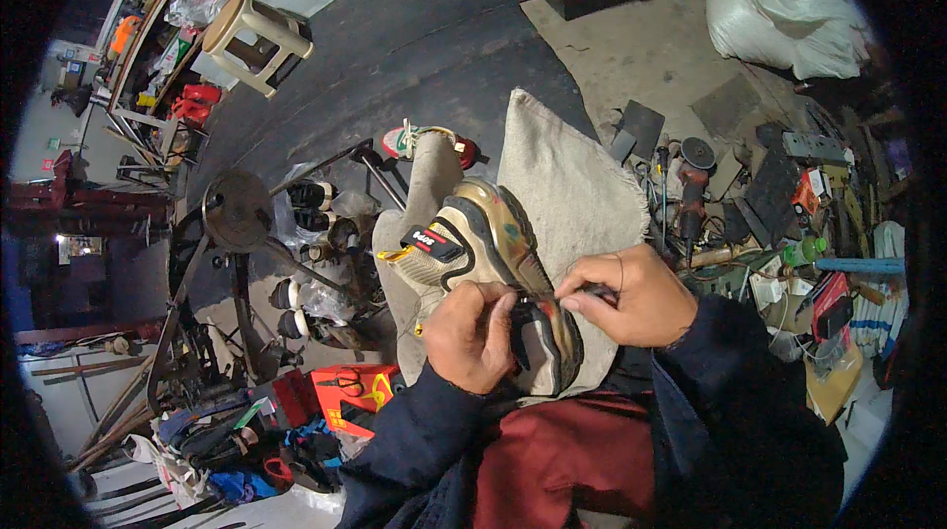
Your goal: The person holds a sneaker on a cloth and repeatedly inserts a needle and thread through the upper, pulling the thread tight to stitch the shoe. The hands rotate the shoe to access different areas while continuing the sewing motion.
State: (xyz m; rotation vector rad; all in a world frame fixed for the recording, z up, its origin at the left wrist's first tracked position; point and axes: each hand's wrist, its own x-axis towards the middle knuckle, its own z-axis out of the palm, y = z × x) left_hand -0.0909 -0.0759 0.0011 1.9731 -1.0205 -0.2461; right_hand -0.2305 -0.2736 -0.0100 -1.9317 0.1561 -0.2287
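A beige and black sneaker (pixel 493 238) with a thick sole lies on its side across my lap, on a pale cloth (pixel 557 159). My left hand (pixel 472 337) is closed against the shoe, thumb and forefinger pinched at the seam between upper and sole. Just right of it, my right hand (pixel 631 297) is closed in a pinch near the same edge. A slim dark tool (pixel 598 293) shows between its fingers, its kind unclear. Beside those fingers curls a fine dark thread (pixel 620 270). The fingers hide the exact spot being worked.
To the left stands a metal stand with a round plate (pixel 237 210). Near it are several shoes (pixel 314 195) and an orange box (pixel 355 396) with scissors on it. A power tool (pixel 694 188) lies among hand tools at right. A beige stool (pixel 258 43) and white sack (pixel 784 28) stand farther off.
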